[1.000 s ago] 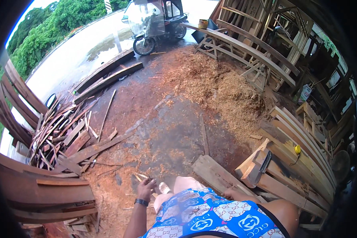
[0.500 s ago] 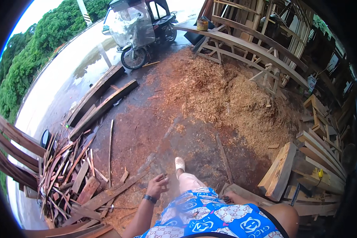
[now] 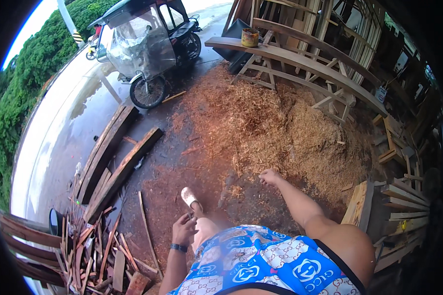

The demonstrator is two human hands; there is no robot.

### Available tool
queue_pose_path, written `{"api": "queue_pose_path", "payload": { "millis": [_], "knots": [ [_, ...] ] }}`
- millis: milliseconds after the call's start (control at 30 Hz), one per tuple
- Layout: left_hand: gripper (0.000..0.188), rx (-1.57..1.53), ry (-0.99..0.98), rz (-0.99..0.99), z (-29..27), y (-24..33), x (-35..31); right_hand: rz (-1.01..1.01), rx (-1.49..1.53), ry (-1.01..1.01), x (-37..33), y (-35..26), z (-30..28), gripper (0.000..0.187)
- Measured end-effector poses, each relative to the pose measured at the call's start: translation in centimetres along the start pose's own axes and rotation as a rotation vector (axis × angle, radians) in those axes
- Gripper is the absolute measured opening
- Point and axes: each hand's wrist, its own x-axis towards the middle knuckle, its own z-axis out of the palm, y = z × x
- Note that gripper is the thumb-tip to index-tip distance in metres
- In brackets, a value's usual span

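My left hand [image 3: 183, 231], with a dark band at the wrist, hangs low in front of my patterned blue and white clothing. Its fingers are curled, and something small and dark seems to show at the fingertips; I cannot make out what. My right arm reaches forward, and the right hand [image 3: 269, 177] is loosely closed in the air, no object showing in it. Below and beyond that hand lies a heap of wood shavings [image 3: 300, 132]. A pale shoe [image 3: 190, 196] on my foot is set forward on the stained floor.
A three-wheeled motorcycle [image 3: 147, 54] stands ahead left. Thick timber beams [image 3: 123, 167] and scrap sticks [image 3: 91, 255] lie to the left. At the right are a curved wooden piece [image 3: 300, 61] on trestles, bearing a yellowish can [image 3: 249, 37], and stacked planks [image 3: 403, 201].
My view has moved forward and turned, so the motorcycle looks nearer. My right arm has swung forward from beside my body. Another foot position shows. A distant rider has come into view.
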Motion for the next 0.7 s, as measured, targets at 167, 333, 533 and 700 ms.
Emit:
{"api": "queue_pose_path", "payload": {
  "millis": [167,333,533,700],
  "knots": [
    [0.044,-0.013,-0.03,-0.038,-6.2,8.7,13.5,0.246,-0.167,0.043,6.6,-3.3,4.5,0.027],
    [0.044,0.223,-0.152,0.038,-9.0,23.6,24.9,0.557,-0.286,0.129,5.1,-0.6,10.2,0.036],
    [0.042,0.42,-0.225,0.181,-10.7,37.2,39.8,0.685,0.071,0.164,8.5,-7.5,12.8,0.035],
    [0.044,0.317,-0.227,0.152,-6.1,45.0,51.2,0.621,-0.302,0.152,20.1,-12.0,10.6,0.045]
  ]
}}
